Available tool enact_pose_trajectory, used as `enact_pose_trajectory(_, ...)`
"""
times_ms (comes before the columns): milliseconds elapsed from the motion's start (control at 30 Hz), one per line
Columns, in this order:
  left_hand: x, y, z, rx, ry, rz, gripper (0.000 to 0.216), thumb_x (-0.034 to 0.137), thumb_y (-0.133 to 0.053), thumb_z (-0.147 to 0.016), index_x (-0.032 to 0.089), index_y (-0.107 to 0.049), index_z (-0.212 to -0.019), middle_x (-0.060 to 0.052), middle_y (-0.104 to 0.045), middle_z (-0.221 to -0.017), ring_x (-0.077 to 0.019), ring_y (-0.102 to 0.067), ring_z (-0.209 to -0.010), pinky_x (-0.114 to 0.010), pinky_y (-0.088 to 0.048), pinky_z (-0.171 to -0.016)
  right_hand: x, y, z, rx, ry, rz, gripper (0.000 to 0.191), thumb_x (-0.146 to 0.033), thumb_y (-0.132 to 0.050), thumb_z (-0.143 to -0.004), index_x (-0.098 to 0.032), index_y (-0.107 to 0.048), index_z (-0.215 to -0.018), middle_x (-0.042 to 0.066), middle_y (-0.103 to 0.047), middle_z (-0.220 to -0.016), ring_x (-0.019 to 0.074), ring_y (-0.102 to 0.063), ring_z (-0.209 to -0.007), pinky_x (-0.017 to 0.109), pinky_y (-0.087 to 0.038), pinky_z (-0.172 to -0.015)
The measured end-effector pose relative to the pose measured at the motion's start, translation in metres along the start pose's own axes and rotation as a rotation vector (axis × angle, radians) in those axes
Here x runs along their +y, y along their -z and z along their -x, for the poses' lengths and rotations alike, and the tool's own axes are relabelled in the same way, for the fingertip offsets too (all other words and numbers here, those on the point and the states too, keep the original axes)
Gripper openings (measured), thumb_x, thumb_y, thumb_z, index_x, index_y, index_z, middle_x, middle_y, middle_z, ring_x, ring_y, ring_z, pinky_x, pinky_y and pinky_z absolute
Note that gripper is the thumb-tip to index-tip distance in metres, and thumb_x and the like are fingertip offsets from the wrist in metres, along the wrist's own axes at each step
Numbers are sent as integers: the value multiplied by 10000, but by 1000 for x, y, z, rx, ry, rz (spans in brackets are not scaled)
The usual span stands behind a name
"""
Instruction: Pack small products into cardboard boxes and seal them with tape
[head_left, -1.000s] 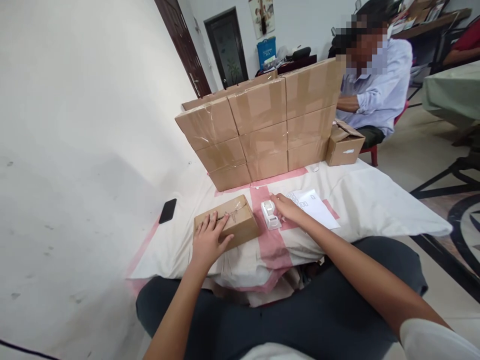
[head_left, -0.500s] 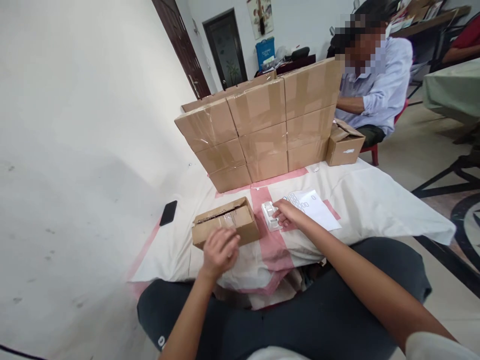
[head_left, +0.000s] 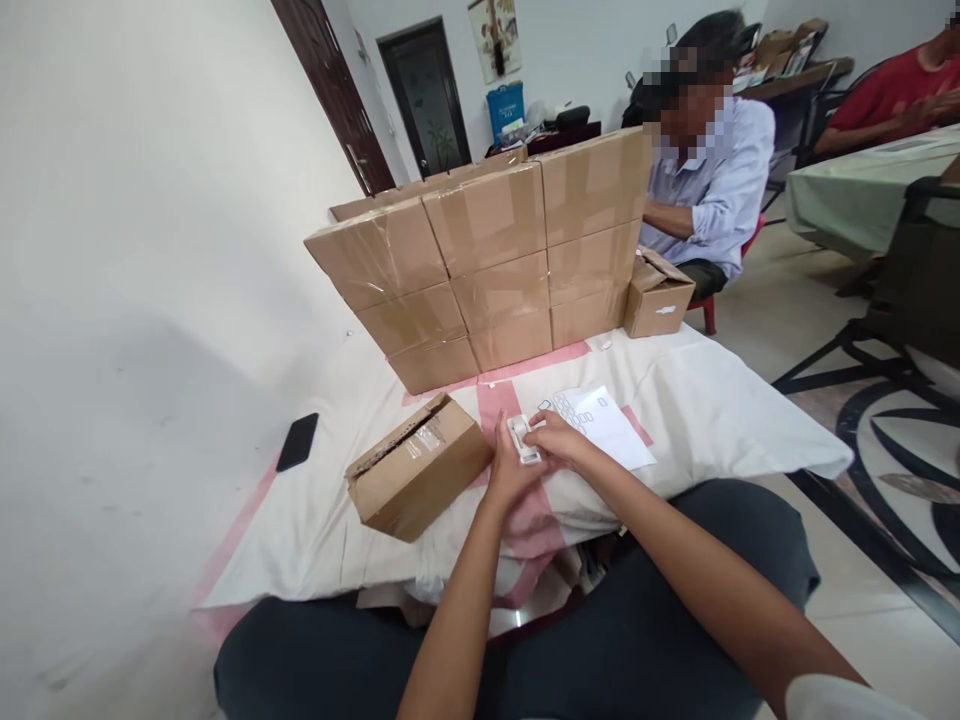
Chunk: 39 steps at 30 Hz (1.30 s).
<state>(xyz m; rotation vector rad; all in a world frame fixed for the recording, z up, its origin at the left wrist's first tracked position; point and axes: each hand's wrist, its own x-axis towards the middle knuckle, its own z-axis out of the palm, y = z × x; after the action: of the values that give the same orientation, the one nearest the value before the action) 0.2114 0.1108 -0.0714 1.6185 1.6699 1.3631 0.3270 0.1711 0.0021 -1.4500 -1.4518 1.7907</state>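
On the cloth in front of me, both hands are at a small white plastic device (head_left: 523, 436) with a rounded, roll-like part; its exact kind is too small to tell. My left hand (head_left: 511, 470) grips it from the left and below, thumb along its side. From the right, my right hand (head_left: 559, 440) has its fingers closed on the device's near side and top. Just left of my hands sits a cardboard box (head_left: 420, 470) with a ragged slit along its top. To the right lies a white paper sheet (head_left: 619, 435) with small printed or stuck outlines.
A wall of taped cardboard boxes (head_left: 499, 270) stands along the far side, with a smaller box (head_left: 660, 297) at its right end. A black phone (head_left: 298, 442) lies at left on the cloth (head_left: 322, 530). A person in a light shirt (head_left: 724, 180) sits beyond.
My left hand has left the cardboard box and taken hold of the white device beside my right hand. The box now sits turned at a different angle. The view has shifted rightward.
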Motion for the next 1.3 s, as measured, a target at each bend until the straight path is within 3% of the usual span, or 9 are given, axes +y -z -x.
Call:
enact_pose_trajectory(67,-4,0,1,-7,35,17,1217,202,-835,-588,208,-112,-1567,-203,-362,-1539,-371,-414,-1415,-504,-430,-1115,3,0,-2,20,26,10,428,-93,-695,-659,-229,-492,-1010,-60,-561,-555,162,-561,-471,216,-378,-447)
enact_pose_trajectory(267,0,0,1,38,-15,-43,1210,269,-863,-575,193,-163,-1559,-214,-331,-1551,-382,-370,-1439,-513,-375,-1156,13,-3,7,73,138,30,369,-124,-711,-607,-232,-496,-887,-91,-521,-547,129,-527,-489,207,-371,-493)
enact_pose_trajectory(500,0,1,2,40,-9,-40,1153,243,-840,-616,206,-178,-1560,-208,-322,-1561,-374,-359,-1454,-508,-353,-1181,56,-13,41,139,259,-11,242,-326,-659,-690,-235,-447,-764,-44,-584,-584,136,-556,-520,235,-394,-518)
enact_pose_trajectory(633,0,1,4,52,14,-43,1123,153,-789,-618,233,-188,-1563,-170,-355,-1557,-357,-376,-1447,-491,-376,-1176,67,-8,42,174,267,30,252,-442,-651,-726,-221,-532,-717,-3,-620,-547,153,-551,-486,259,-385,-506)
enact_pose_trajectory(800,-1,0,4,65,-11,-22,1080,112,-750,-617,228,-228,-1556,-158,-353,-1561,-341,-370,-1455,-469,-345,-1203,66,0,36,211,308,139,318,-462,-676,-731,-185,-630,-582,50,-664,-546,176,-587,-563,269,-412,-586)
enact_pose_trajectory(1033,-3,-1,2,75,-49,-14,1059,202,-802,-639,213,-247,-1540,-169,-382,-1532,-335,-402,-1430,-473,-354,-1193,67,-3,43,183,265,178,311,-446,-652,-763,-162,-681,-639,-48,-433,-364,111,-376,-376,242,-254,-433)
enact_pose_trajectory(1300,-1,1,2,63,-64,-31,1015,184,-770,-672,203,-251,-1543,-177,-364,-1540,-339,-373,-1450,-483,-330,-1206,64,-10,47,96,230,114,345,-461,-682,-745,-177,-584,-574,-65,-391,-373,76,-320,-355,219,-189,-407)
